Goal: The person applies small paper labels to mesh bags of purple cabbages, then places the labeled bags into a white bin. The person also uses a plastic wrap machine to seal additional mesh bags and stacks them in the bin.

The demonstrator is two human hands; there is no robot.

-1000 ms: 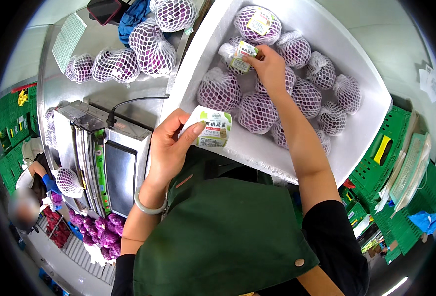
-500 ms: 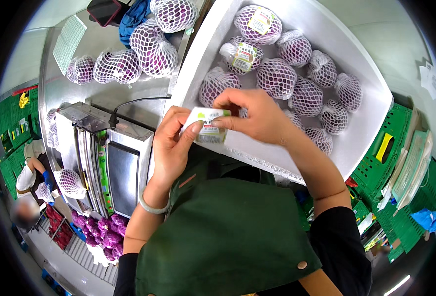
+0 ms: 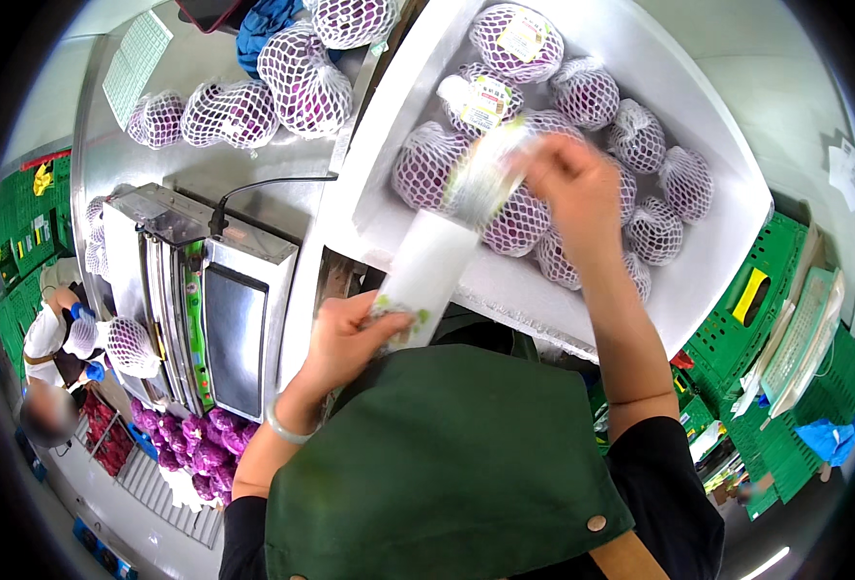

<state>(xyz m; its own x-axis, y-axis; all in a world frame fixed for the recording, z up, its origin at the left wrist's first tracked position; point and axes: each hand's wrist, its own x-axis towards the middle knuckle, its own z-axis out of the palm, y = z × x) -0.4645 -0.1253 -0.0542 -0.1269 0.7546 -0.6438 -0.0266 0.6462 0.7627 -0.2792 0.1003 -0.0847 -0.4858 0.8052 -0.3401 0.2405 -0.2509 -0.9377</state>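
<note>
My left hand (image 3: 345, 338) is closed on the lower end of a strip of labels (image 3: 429, 259) with white backing, held just above my green apron. At the strip's upper end, my right hand (image 3: 582, 193) pinches a printed label (image 3: 485, 174); both are blurred by motion. Whether that label is still stuck to the strip I cannot tell. Behind lies a white foam box (image 3: 374, 145) of round purple produce in white foam nets (image 3: 430, 164). Two of these, a netted piece at the top (image 3: 534, 68) and one below it (image 3: 466, 121), carry labels.
Left of the box, a steel table (image 3: 282, 174) bears more netted produce (image 3: 229, 111) and a metal machine (image 3: 282, 246) with a dark panel and a black cable. Loose purple produce (image 3: 200, 449) lies below it. Green crates (image 3: 770, 300) stand right. Another person (image 3: 50, 333) works far left.
My right hand has moved up and right with the label, over the box. My left hand has dropped slightly, and the label strip is now stretched out between both hands.
</note>
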